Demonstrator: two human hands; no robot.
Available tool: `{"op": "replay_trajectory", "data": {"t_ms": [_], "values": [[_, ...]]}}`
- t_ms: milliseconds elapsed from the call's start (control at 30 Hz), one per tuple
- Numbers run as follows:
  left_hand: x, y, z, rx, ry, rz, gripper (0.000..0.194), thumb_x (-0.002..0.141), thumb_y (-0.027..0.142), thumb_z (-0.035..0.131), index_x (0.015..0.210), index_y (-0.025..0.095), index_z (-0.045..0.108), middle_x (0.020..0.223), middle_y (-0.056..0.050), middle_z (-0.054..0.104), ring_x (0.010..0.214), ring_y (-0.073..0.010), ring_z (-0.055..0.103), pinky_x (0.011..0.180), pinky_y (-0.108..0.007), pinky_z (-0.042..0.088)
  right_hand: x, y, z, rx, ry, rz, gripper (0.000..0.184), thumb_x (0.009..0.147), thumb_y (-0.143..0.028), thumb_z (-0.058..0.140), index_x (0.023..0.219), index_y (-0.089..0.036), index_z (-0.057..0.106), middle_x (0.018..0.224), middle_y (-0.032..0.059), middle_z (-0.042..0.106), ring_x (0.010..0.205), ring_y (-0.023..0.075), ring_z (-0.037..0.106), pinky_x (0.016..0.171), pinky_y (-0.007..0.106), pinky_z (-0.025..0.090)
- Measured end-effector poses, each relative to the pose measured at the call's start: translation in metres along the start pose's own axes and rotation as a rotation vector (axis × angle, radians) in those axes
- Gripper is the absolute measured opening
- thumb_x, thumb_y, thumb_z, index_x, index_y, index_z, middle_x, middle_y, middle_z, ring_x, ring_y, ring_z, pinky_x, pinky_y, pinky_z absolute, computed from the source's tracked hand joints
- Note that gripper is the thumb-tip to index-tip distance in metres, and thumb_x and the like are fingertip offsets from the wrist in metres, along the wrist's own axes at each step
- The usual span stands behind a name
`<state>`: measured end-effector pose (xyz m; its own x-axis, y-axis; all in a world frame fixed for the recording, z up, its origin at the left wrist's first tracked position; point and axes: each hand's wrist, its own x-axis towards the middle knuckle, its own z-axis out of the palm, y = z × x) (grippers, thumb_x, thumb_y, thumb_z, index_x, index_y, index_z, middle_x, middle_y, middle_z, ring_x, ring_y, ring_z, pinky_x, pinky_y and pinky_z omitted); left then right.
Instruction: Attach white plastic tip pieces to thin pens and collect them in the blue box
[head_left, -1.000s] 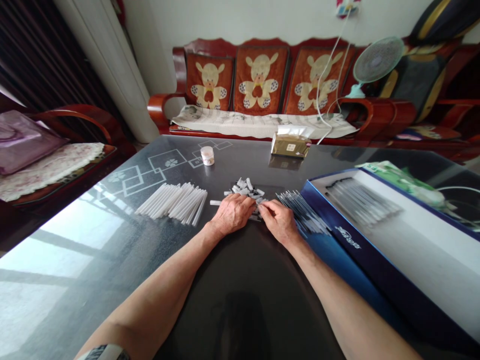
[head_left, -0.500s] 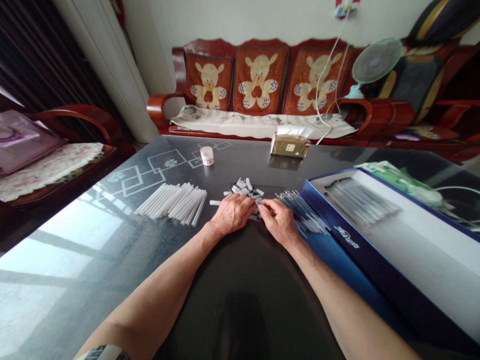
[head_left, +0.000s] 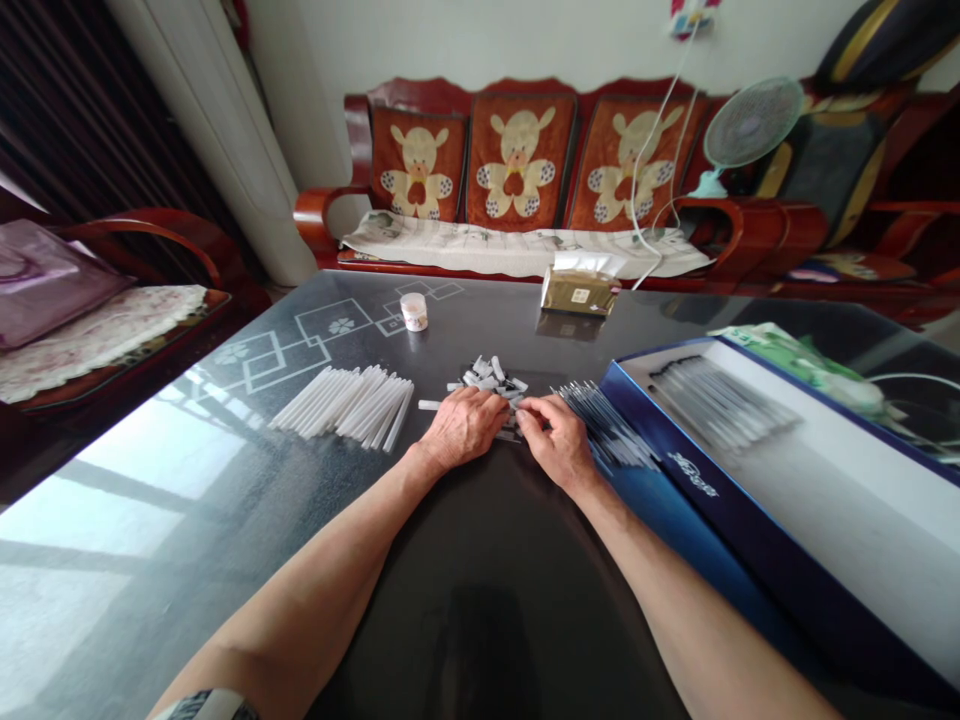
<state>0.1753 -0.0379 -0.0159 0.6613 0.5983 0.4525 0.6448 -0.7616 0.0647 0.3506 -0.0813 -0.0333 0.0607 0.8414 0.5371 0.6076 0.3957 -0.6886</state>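
My left hand (head_left: 466, 425) is closed over a white pen barrel (head_left: 429, 405), whose end sticks out to the left of the fingers. Close beside it, my right hand (head_left: 559, 440) pinches thumb and finger together near the other end of the barrel; what it grips is too small to make out. Just beyond both hands is a pile of short white and black pen caps (head_left: 491, 372). To the left lies a bundle of white pen barrels (head_left: 349, 400). Thin refills with dark shafts and pointed tips (head_left: 611, 425) lie right of my right hand.
A blue box with a white inside (head_left: 847, 520) stands at the right, holding a row of pens (head_left: 724, 400). A small white cup (head_left: 414, 312) and a tissue pack (head_left: 581, 288) stand farther back on the dark table (head_left: 337, 640). Green plastic packaging (head_left: 810, 370) lies behind the box.
Both hands stay almost in place, with only a very slight shift of the fingers and barrel. Nothing else has visibly moved.
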Motion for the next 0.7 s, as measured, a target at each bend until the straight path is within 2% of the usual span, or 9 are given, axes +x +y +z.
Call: {"op": "replay_trajectory", "data": {"t_ms": [100,233,367,467,567,700], "values": [[-0.0002,-0.0001,0.0006,0.005,-0.008,0.003,0.028,0.097,0.034,0.039,0.097,0.018,0.062,0.083,-0.005,0.064,0.080,-0.0186,0.059,0.079,-0.031,0.043,0.0006,0.0010,0.0002,-0.019,-0.022,-0.047,0.016,0.088,-0.029,0.054,0.085,-0.020,0.067,0.082,0.0060,0.064,0.076,0.0175,0.061,0.074,0.031,0.050],[-0.0001,-0.0007,0.0012,0.005,-0.004,0.013,0.026,0.097,0.033,0.040,0.096,0.018,0.061,0.082,-0.004,0.064,0.079,-0.0185,0.058,0.077,-0.031,0.043,-0.0005,0.0040,0.0024,0.013,-0.024,-0.045,0.011,0.082,-0.024,0.059,0.091,-0.020,0.065,0.087,0.0051,0.062,0.071,0.0151,0.059,0.072,0.029,0.051],[0.0001,-0.0010,0.0013,0.005,-0.002,0.010,0.027,0.098,0.034,0.039,0.096,0.018,0.061,0.081,-0.004,0.064,0.078,-0.0185,0.058,0.077,-0.030,0.042,-0.0018,0.0033,0.0028,0.005,0.013,-0.004,0.030,0.077,-0.028,0.066,0.104,-0.017,0.062,0.093,0.0063,0.062,0.068,0.0146,0.059,0.068,0.029,0.051],[0.0000,-0.0008,0.0016,0.011,-0.002,0.006,0.027,0.097,0.034,0.039,0.097,0.018,0.061,0.082,-0.004,0.064,0.079,-0.0188,0.058,0.077,-0.031,0.042,-0.0010,0.0022,0.0017,-0.025,0.006,-0.011,0.017,0.085,-0.030,0.057,0.093,-0.018,0.066,0.087,0.0065,0.063,0.075,0.0166,0.061,0.069,0.029,0.050],[-0.0003,-0.0008,0.0020,0.014,-0.007,0.005,0.025,0.097,0.033,0.041,0.097,0.018,0.061,0.082,-0.004,0.065,0.079,-0.0188,0.058,0.077,-0.031,0.042,0.0001,0.0030,0.0014,-0.045,-0.010,-0.055,0.017,0.089,-0.028,0.052,0.084,-0.019,0.067,0.082,0.0056,0.064,0.078,0.0173,0.062,0.075,0.030,0.049],[-0.0005,-0.0015,0.0025,0.013,-0.002,0.010,0.026,0.097,0.033,0.040,0.096,0.018,0.061,0.082,-0.004,0.065,0.079,-0.0186,0.058,0.077,-0.031,0.043,-0.0006,0.0040,0.0024,-0.015,-0.034,-0.050,0.013,0.083,-0.023,0.057,0.093,-0.018,0.065,0.085,0.0049,0.062,0.072,0.0153,0.060,0.071,0.029,0.050]]}}
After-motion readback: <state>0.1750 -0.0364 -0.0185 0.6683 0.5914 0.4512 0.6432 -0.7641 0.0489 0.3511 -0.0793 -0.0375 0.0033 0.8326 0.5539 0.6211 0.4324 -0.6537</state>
